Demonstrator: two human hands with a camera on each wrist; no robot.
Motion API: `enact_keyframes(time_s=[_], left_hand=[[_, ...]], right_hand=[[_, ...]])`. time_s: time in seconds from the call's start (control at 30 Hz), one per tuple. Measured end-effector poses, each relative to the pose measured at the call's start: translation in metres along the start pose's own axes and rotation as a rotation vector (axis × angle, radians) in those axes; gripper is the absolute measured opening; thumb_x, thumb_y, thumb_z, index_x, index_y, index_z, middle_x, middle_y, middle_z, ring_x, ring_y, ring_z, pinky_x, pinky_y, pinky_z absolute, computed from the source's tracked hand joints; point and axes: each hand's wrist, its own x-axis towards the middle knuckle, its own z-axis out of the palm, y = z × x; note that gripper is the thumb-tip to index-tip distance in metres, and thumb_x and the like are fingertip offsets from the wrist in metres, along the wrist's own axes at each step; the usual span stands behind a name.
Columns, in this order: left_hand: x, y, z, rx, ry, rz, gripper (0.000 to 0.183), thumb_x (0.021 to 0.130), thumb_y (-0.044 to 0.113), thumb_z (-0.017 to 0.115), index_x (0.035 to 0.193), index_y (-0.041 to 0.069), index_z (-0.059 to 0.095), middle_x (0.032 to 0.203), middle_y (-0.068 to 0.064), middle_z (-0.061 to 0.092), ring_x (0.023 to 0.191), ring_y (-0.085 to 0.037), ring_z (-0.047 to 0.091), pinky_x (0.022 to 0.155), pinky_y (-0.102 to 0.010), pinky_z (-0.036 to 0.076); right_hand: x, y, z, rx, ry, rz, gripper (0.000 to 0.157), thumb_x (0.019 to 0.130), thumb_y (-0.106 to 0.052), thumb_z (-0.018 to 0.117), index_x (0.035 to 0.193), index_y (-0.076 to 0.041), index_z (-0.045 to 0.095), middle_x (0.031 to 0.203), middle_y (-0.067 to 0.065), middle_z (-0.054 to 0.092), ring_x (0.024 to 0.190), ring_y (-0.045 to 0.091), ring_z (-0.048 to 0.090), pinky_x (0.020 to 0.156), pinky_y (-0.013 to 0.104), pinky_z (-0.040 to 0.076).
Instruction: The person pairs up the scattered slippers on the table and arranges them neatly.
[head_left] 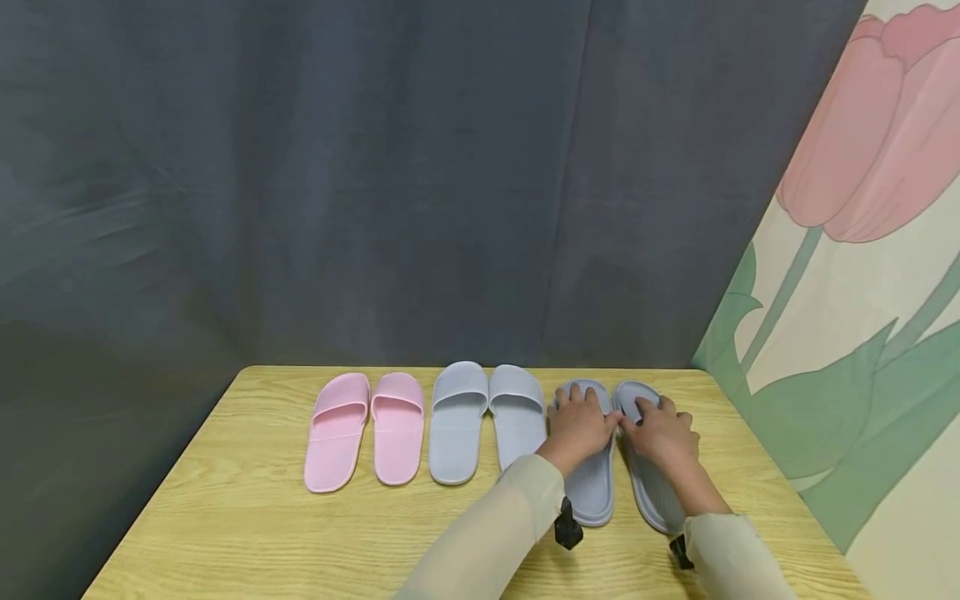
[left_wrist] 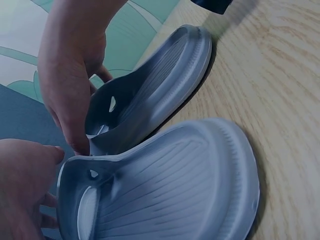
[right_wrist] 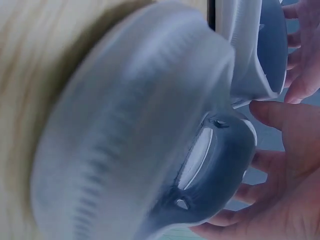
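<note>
Two grey-blue slippers lie side by side on the table's right part, toes toward the curtain. Over the strap of the left grey-blue slipper (head_left: 592,492) my left hand (head_left: 581,427) is spread, its fingers gripping the strap around its top. The right grey-blue slipper (head_left: 654,496) is gripped at its strap by my right hand (head_left: 663,435), thumb on the inner side and fingers toward the outer side. In the right wrist view, fingertips pass behind the strap (right_wrist: 232,170) and are partly hidden. Both slippers rest sole-down on the wood, their straps nearly touching.
Left of my hands stand a pale grey-blue pair of slippers (head_left: 455,450) and, farther left, a pink pair (head_left: 397,446). All line the back of the wooden table (head_left: 300,542). A dark curtain (head_left: 412,208) hangs behind, and a tulip-painted wall (head_left: 847,400) borders the right.
</note>
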Motion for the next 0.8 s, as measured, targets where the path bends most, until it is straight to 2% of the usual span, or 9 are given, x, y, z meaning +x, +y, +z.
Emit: enact_keyframes(time_s=[0.3, 0.6, 0.8], left_hand=[[0.003, -0.007, -0.001, 0.016, 0.011, 0.014, 0.071, 0.100, 0.068, 0.033, 0.152, 0.021, 0.044, 0.158, -0.002, 0.040, 0.145, -0.027, 0.035, 0.108, -0.045, 0.042], [0.003, -0.012, -0.003, 0.002, 0.017, 0.034, 0.066, 0.101, 0.065, 0.037, 0.149, 0.021, 0.048, 0.151, -0.002, 0.046, 0.137, -0.026, 0.043, 0.102, -0.046, 0.045], [0.002, -0.015, -0.004, 0.014, 0.034, 0.050, 0.062, 0.101, 0.064, 0.040, 0.144, 0.021, 0.052, 0.141, -0.001, 0.052, 0.122, -0.023, 0.049, 0.092, -0.041, 0.049]], right_hand=[[0.001, -0.006, -0.007, -0.004, 0.010, -0.034, 0.065, 0.102, -0.043, 0.053, 0.145, 0.004, 0.045, 0.147, 0.042, 0.030, 0.125, 0.067, 0.034, 0.093, 0.075, 0.036], [0.009, -0.008, -0.009, -0.012, -0.016, -0.032, 0.057, 0.102, -0.033, 0.051, 0.146, 0.003, 0.046, 0.147, 0.040, 0.032, 0.126, 0.066, 0.034, 0.094, 0.075, 0.036], [0.012, -0.008, -0.010, -0.021, -0.006, -0.045, 0.054, 0.102, -0.031, 0.050, 0.144, 0.002, 0.048, 0.145, 0.040, 0.035, 0.123, 0.067, 0.037, 0.092, 0.074, 0.037]])
